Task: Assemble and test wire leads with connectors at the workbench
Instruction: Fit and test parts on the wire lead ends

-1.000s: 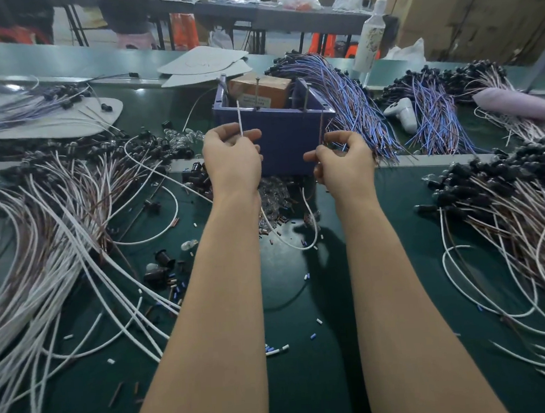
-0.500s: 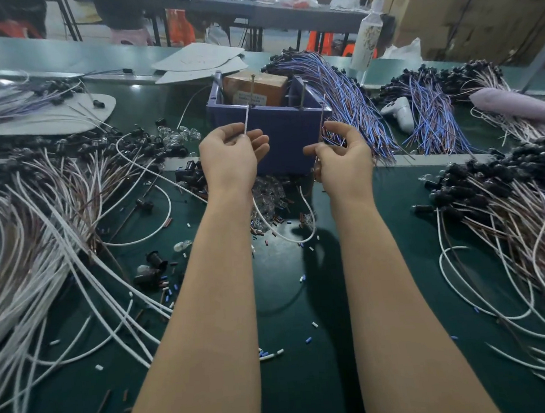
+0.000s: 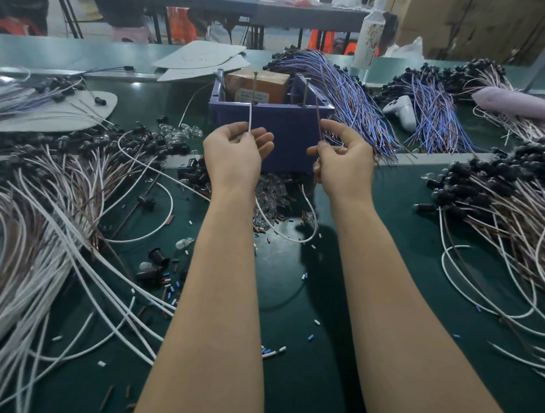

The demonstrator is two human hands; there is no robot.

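Observation:
My left hand (image 3: 233, 155) pinches the end of a white wire (image 3: 250, 117) that points up toward a metal pin (image 3: 256, 86) on the blue box (image 3: 285, 126). My right hand (image 3: 342, 161) pinches a thin brown wire (image 3: 319, 119) that stands up beside a second pin (image 3: 305, 91). A white loop (image 3: 286, 234) of the lead hangs below and between both hands over the green bench top (image 3: 290, 301).
Piles of white and brown leads with black connectors lie at the left (image 3: 33, 223) and right (image 3: 507, 209). Blue-violet wire bundles (image 3: 347, 94) lie behind the box. A white bottle (image 3: 368, 32) and a white controller-like device (image 3: 401, 110) stand at the back right. Small sleeve pieces litter the bench.
Both hands have risen slightly toward the box. The white wire end now reaches up near the left pin, and the brown wire stands higher beside the right pin.

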